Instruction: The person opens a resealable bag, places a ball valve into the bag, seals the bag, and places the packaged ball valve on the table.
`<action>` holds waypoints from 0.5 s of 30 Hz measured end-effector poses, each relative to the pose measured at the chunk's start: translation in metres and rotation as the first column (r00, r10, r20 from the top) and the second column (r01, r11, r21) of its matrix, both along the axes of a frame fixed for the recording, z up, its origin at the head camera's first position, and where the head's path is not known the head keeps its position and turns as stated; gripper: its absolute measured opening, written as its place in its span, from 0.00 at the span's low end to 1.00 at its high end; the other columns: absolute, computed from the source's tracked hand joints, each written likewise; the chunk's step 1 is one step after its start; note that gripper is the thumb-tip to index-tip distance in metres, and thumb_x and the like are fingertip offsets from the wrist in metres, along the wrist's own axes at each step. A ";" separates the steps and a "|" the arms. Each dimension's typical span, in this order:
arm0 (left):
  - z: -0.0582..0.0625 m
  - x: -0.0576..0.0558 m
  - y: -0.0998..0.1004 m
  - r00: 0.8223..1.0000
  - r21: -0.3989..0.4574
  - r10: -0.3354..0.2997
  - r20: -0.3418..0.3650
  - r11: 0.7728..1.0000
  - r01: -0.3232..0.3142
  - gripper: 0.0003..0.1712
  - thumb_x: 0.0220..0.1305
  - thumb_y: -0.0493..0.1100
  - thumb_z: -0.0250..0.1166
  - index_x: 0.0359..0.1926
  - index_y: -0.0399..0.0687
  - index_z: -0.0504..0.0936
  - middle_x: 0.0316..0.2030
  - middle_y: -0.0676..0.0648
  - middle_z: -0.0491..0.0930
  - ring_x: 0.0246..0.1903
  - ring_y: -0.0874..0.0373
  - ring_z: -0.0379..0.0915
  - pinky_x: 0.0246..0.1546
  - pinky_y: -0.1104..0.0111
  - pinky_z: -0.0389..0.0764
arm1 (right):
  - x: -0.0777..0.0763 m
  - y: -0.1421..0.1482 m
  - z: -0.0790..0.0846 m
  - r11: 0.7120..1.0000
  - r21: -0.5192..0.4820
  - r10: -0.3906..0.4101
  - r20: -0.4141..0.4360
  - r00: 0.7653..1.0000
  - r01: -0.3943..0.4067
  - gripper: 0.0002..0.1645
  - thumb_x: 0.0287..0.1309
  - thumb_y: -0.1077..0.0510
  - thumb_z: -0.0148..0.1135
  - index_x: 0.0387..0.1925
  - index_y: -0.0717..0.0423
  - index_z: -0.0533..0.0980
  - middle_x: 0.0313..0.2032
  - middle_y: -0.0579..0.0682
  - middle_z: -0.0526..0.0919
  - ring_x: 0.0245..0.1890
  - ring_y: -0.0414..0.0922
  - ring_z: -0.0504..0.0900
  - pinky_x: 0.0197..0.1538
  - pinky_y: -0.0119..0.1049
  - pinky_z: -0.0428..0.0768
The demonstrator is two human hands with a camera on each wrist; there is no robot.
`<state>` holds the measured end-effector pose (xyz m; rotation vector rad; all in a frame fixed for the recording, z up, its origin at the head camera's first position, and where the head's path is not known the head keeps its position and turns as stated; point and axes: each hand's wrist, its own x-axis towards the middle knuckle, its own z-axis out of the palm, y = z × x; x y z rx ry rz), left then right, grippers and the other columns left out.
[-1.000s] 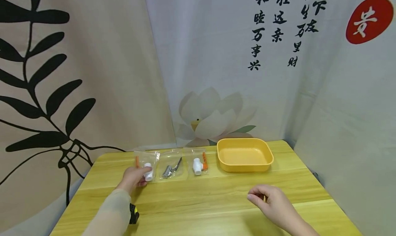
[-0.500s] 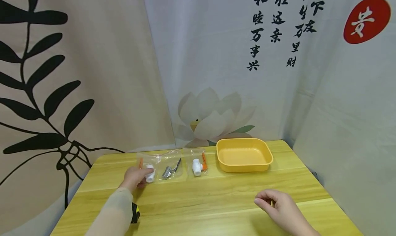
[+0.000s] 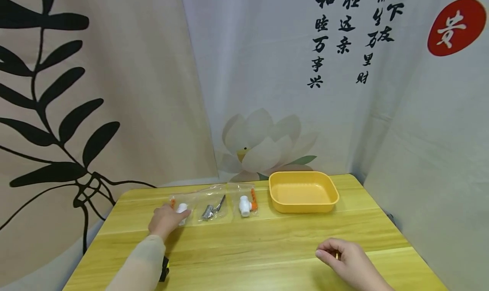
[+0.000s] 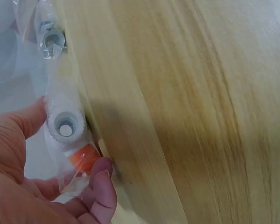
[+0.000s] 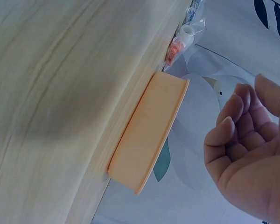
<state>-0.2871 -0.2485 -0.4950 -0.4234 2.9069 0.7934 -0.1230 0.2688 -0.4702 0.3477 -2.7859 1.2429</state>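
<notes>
At the far left of the row, a white plastic valve with an orange handle lies in a clear bag. My left hand grips it; the left wrist view shows the thumb on one side of the bagged valve and fingers curled at its orange part. A bag with grey metal parts comes next to it, then another bagged white valve with an orange handle. Over the front right of the table, my right hand hangs loosely curled and holds nothing.
A yellow tray stands at the table's back right, beside the bags. The wooden table ends at a printed curtain behind it. A black and yellow object shows by the left sleeve.
The left hand stays at the left bag, its fingers reaching a little farther over the valve, and that bag has shifted slightly toward the middle one. My right hand has moved slightly right and nearer.
</notes>
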 end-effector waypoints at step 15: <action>0.011 0.028 -0.039 1.000 -0.150 0.005 -0.001 0.989 -0.005 0.77 0.59 0.92 0.48 0.78 0.25 0.57 0.67 0.14 0.60 0.35 0.36 0.80 0.24 0.55 0.77 | -0.011 0.020 0.009 0.992 0.130 -0.003 -0.005 1.000 0.004 0.11 0.71 0.48 0.70 0.46 0.50 0.85 0.34 0.35 0.85 0.30 0.27 0.74 0.31 0.28 0.76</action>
